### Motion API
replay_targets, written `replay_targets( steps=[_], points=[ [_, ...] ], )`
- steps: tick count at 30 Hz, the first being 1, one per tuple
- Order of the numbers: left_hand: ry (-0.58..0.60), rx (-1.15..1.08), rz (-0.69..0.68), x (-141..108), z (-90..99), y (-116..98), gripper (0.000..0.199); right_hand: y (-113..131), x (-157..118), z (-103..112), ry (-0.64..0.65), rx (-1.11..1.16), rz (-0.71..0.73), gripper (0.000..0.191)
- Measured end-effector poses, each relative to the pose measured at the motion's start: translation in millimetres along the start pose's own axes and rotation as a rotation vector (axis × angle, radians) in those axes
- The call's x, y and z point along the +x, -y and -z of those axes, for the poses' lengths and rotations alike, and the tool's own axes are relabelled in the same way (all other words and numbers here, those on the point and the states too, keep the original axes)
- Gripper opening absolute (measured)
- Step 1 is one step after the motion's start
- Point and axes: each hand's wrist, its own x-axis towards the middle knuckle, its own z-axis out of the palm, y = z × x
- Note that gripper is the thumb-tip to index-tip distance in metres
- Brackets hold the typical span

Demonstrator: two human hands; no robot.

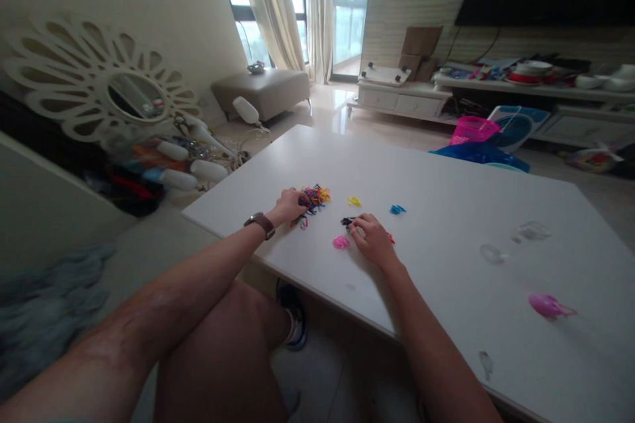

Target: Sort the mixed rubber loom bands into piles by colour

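A mixed heap of small colourful bands (pixel 315 197) lies on the white table (pixel 426 264). My left hand (pixel 290 205), with a watch on its wrist, touches the heap's left side, its fingers curled together; what they pinch is too small to name. My right hand (pixel 368 235) is at a small black pile (pixel 348 222), fingertips closed against it. Around it lie a pink pile (pixel 340 242), a yellow pile (pixel 354 201) and a blue pile (pixel 397 209). Some red pieces (pixel 390 237) are partly hidden behind my right hand.
On the table's right side are a pink object (pixel 548 306), a clear ring-like piece (pixel 492 253), a clear container (pixel 534 231) and a small clear item (pixel 485 365). Beyond the table stand a pink basket (pixel 473 130) and a bench (pixel 268 92).
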Motion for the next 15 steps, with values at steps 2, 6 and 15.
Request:
replay_targets(
  steps=[2,6,15],
  points=[
    [-0.017,0.014,0.016,0.3,2.0,2.1,0.027,-0.4,-0.3,-0.5,0.003,0.010,-0.004,0.022],
    [-0.023,-0.031,0.021,-0.6,7.3,5.2,0.030,-0.8,-0.6,-1.4,0.012,0.019,-0.015,0.021],
    [-0.082,-0.181,0.045,-1.8,27.1,8.9,0.028,-0.5,-0.9,-2.2,0.001,0.023,-0.009,0.022]
  ],
)
